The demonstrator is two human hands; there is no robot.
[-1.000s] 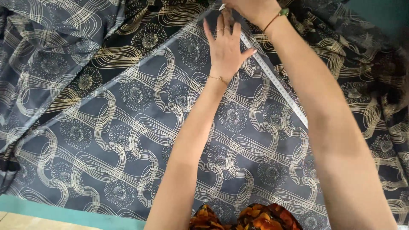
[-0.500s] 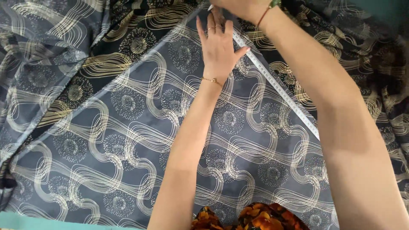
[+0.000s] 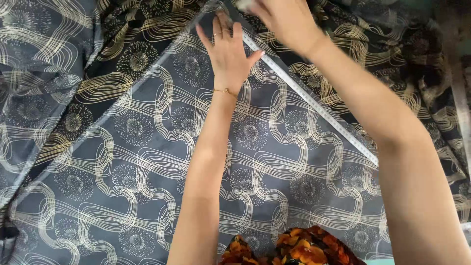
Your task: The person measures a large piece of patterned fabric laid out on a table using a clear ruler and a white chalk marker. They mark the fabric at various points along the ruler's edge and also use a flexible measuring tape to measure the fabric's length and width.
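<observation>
Now, tape measure point(image 3: 314, 104): a thin white flexible strip, printed with fine marks, lying flat and straight along the fabric's diagonal edge; it runs from under the left hand's thumb outward and toward the person, ending past the right forearm.
Left hand point(image 3: 226, 53): laid flat with fingers spread, palm down on the cloth, clasping nothing; the thumb tip touches the tape's near edge and pins it.
Right hand point(image 3: 287, 22): just beyond the left, blurred, bent over the tape's far end; whether its fingers pinch the tape or only press it I cannot tell.
Doing it well: judged from this, the tape should stay taut and tight along the fold line, with the flat palm keeping the slippery cloth from creeping while the far end is placed; pressure straight down, no sideways drag.
Fabric point(image 3: 122, 162): thin, smooth, slightly glossy cloth in slate grey, printed with cream looping lines and round burst motifs; smooth and flat beneath the pressing palm, folded over on both sides of it into a darker, near-black layer with rumpled ridges.
Bracelet point(image 3: 224, 91): a fine gold chain on the left wrist; rings show on two fingers.
Garment point(image 3: 294, 248): orange and dark patterned cloth nearest the person, below both arms.
</observation>
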